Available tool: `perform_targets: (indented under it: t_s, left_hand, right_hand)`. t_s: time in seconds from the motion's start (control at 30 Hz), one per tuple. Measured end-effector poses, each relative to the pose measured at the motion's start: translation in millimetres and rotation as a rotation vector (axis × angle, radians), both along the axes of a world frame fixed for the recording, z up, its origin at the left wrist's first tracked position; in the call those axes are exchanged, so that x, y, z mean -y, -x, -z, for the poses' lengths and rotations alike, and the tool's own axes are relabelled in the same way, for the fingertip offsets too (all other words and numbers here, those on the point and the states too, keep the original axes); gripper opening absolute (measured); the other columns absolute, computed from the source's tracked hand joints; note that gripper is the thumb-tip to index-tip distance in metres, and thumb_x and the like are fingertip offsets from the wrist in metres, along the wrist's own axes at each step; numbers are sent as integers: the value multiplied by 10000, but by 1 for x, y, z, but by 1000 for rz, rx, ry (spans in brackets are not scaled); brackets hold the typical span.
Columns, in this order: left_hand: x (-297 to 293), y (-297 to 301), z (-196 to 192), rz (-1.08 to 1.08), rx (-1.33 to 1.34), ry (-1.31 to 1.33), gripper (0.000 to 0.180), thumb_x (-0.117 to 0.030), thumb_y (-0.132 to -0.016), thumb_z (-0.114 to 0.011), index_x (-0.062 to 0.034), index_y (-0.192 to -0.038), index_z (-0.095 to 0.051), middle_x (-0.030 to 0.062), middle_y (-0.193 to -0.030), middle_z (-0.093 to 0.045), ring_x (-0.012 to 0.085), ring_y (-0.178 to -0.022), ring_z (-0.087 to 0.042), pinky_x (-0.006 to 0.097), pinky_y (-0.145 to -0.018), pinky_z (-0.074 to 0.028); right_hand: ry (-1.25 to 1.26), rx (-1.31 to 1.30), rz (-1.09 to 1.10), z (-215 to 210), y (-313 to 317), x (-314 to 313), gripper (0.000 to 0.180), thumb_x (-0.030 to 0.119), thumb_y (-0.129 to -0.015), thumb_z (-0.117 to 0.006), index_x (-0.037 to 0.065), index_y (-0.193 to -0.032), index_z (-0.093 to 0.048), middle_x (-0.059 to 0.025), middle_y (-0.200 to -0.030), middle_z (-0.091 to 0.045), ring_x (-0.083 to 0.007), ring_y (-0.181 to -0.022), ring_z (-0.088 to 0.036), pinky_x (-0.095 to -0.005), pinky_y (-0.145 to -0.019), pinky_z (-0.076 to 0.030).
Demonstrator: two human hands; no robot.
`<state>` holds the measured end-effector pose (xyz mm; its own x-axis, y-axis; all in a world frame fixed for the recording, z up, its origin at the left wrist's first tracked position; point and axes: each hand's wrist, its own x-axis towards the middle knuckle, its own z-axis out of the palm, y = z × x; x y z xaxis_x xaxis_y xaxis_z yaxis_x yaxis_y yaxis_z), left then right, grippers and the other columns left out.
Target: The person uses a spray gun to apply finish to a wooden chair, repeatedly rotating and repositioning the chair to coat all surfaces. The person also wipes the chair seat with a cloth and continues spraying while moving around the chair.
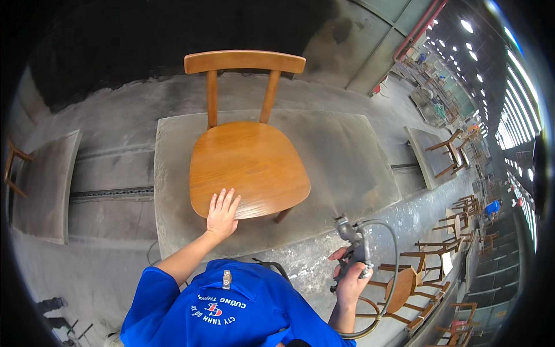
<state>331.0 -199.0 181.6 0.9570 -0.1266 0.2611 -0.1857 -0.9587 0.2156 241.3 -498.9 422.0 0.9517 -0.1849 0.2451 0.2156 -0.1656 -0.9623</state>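
A wooden chair [248, 168] with an orange-brown finish stands upright on a grey flat platform [347, 150], its backrest on the far side. My left hand [222, 215] rests on the near edge of the seat, fingers stretched out and slightly spread. At the right, my right hand [351, 277] is wrapped round the handle of a metal spray gun [354, 240], held in the air apart from the chair. A hose [394, 248] loops from the gun down past my right forearm.
Another platform with part of a chair [17, 165] lies at far left. A further platform [430, 156] carries a tipped-looking chair [451, 150] at right. Several chairs [404, 289] crowd the lower right. A dark-stained wall [173, 46] rises behind. A floor track [110, 194] runs between platforms.
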Motion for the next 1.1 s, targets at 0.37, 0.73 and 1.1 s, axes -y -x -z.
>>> perform_targets:
  t_s: [0.37, 0.73, 1.1]
  left_hand:
    - [-4, -10, -3, 18, -27, 6, 820, -219, -699, -789, -141, -1448, -463, 118, -1566, -330, 340, -1480, -257, 541, -1207, -212]
    - [-3, -7, -7, 5, 40, 50, 882, -214, -641, -836, -132, -1437, -466, 122, -1549, -353, 346, -1470, -273, 525, -1214, -202]
    - [-2, -9, -5, -9, 42, 38, 853, -249, -663, -818, -133, -1437, -476, 131, -1548, -361, 348, -1473, -268, 530, -1215, -196]
  right_hand:
    - [105, 81, 17, -3, 1, -27, 829, 754, -885, -515, -56, -1040, -599, -116, -836, -668, -110, -630, -587, -212, -470, -409]
    - [167, 186, 128, -8, -3, -23, 774, 728, -899, -523, -40, -969, -585, -121, -873, -647, -147, -722, -632, -200, -473, -395]
    - [27, 217, 257, -18, -13, -7, 809, 762, -895, -491, -36, -998, -575, -119, -851, -653, -103, -629, -574, -201, -468, -380]
